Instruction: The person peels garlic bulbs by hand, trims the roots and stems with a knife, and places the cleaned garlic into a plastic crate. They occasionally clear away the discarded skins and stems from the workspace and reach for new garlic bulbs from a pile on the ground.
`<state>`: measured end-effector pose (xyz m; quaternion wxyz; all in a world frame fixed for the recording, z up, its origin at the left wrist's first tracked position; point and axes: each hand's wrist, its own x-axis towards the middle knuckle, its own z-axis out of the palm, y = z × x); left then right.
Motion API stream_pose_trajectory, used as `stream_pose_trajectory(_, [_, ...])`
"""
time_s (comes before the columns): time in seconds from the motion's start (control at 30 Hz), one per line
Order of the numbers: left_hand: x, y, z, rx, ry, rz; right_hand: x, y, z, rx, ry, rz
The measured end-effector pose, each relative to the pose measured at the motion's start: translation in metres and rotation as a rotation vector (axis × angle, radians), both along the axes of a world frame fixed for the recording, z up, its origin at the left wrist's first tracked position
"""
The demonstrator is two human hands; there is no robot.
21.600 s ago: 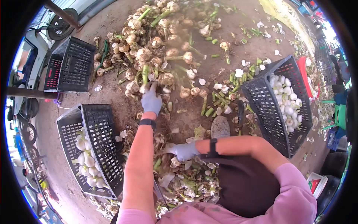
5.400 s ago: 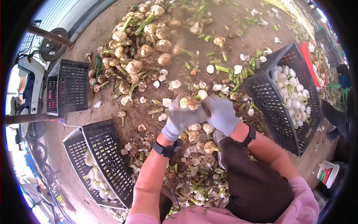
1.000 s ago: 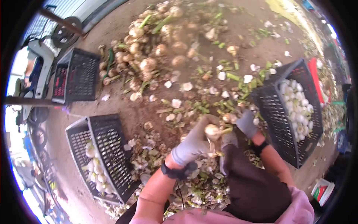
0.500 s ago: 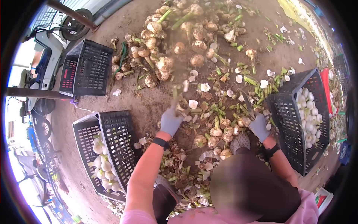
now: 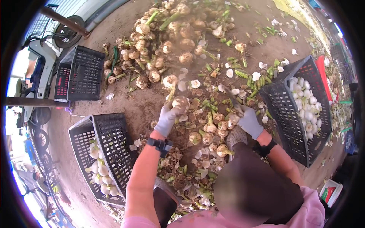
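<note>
My left hand (image 5: 167,118), in a grey glove, grips a dirty garlic bulb (image 5: 181,102) just above the dirt floor. My right hand (image 5: 249,121), gloved too, holds a knife (image 5: 232,99) whose blade points up and left. Between both hands lie a few uncleaned bulbs (image 5: 213,131) with cut green stems. A large heap of unpeeled garlic (image 5: 171,34) spreads across the ground further ahead.
A black crate (image 5: 292,110) of white peeled garlic stands to the right. Another black crate (image 5: 110,144) with peeled bulbs sits left, and an upturned black crate (image 5: 78,74) lies beyond it. Peels and stems (image 5: 190,178) litter the ground near my knees. A motorbike wheel (image 5: 66,28) is upper left.
My left hand has drawn back from its reach toward the heap and now holds a bulb nearer to me. The right hand with the knife stayed about where it was.
</note>
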<state>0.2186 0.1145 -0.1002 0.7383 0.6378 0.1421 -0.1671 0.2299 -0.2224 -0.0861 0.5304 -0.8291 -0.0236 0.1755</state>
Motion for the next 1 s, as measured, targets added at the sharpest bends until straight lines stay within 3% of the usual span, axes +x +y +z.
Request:
stream_pose_trajectory(0.07, [-0.014, -0.037, 0.027, -0.385, -0.179, 0.173, 0.003, 0.006, 0.01, -0.112, -0.154, 0.132])
stream_pose_trajectory(0.1, [-0.015, -0.047, 0.032, -0.376, -0.2, 0.132, 0.004, 0.012, 0.017, -0.171, -0.279, 0.183])
stream_pose_trajectory(0.17, [-0.015, -0.062, 0.032, 0.039, -0.509, 0.002, 0.003, 0.031, 0.047, -0.287, -0.698, 0.269])
stream_pose_trajectory(0.2, [-0.012, -0.069, 0.048, 0.364, -0.733, -0.077, 0.001, 0.038, 0.057, -0.331, -0.746, 0.312])
stream_pose_trajectory(0.27, [-0.015, -0.095, 0.088, 0.2, -0.301, -0.055, -0.006, 0.05, 0.072, -0.417, -0.84, 0.396])
stream_pose_trajectory(0.3, [-0.014, -0.098, 0.084, 0.086, -0.29, -0.02, -0.007, 0.053, 0.078, -0.416, -0.833, 0.371])
stream_pose_trajectory(0.4, [-0.012, -0.095, 0.083, 0.119, -0.31, -0.092, -0.008, 0.054, 0.072, -0.442, -0.837, 0.319])
stream_pose_trajectory(0.43, [-0.012, -0.097, 0.068, 0.035, -0.428, -0.038, -0.008, 0.055, 0.073, -0.429, -0.836, 0.303])
stream_pose_trajectory(0.5, [-0.018, -0.103, 0.058, 0.053, -0.374, -0.016, -0.003, 0.054, 0.073, -0.403, -0.837, 0.272])
stream_pose_trajectory(0.57, [-0.012, -0.095, 0.062, 0.629, -0.567, -0.359, 0.014, 0.046, 0.051, -0.538, -0.603, 0.147])
stream_pose_trajectory(0.6, [-0.027, -0.114, 0.093, 0.321, -0.531, -0.178, 0.027, 0.039, 0.033, -0.602, -0.483, 0.085])
stream_pose_trajectory(0.67, [-0.038, -0.125, 0.127, 0.264, -0.581, -0.282, 0.059, -0.011, -0.009, -0.728, -0.235, 0.108])
stream_pose_trajectory(0.7, [-0.036, -0.129, 0.12, 0.235, -0.634, -0.133, 0.052, -0.012, 0.008, -0.634, -0.156, 0.04])
stream_pose_trajectory(0.73, [-0.03, -0.128, 0.117, 0.05, -0.508, -0.076, 0.043, -0.002, 0.033, -0.585, 0.008, 0.033])
stream_pose_trajectory(0.8, [-0.02, -0.111, 0.113, 0.745, -0.751, -0.07, 0.027, -0.005, 0.006, -0.47, -0.028, 0.101])
stream_pose_trajectory(0.83, [-0.019, -0.106, 0.12, 0.981, -0.83, -0.088, 0.016, -0.006, 0.004, -0.445, -0.175, 0.076])
stream_pose_trajectory(0.93, [-0.028, -0.1, 0.111, 0.797, -0.58, 0.083, 0.003, -0.004, 0.008, -0.253, -0.123, 0.037])
stream_pose_trajectory(1.0, [-0.032, -0.103, 0.109, 0.395, -0.395, 0.208, 0.002, 0.002, 0.021, -0.104, -0.156, 0.052])
